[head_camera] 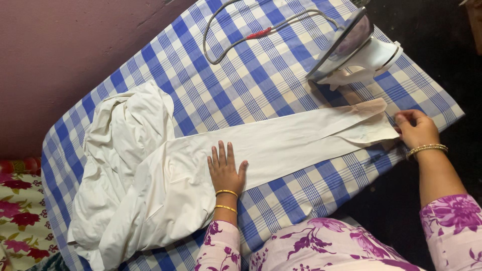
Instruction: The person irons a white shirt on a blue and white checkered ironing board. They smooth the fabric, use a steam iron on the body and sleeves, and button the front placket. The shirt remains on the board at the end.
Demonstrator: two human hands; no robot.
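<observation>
a white garment (201, 160) is laid across a blue checked board (261, 75), one sleeve stretched out to the right. the left hand (225, 170) is pressed flat on it, fingers spread, while the sleeve's cuff is pinched by the right hand (415, 129). an iron (354, 50) is stood upright just beyond the cuff, its cord (251, 35) looped on the board.

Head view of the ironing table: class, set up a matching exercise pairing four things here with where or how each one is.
Column one:
1. iron
2. left hand
3. right hand
4. cord

Column two:
A. pinching the cuff end of the white sleeve
B. looped on the checked cover
C. stood on its heel, soleplate showing
D. pressed flat on the white garment

Pairs: 1-C, 2-D, 3-A, 4-B
</observation>
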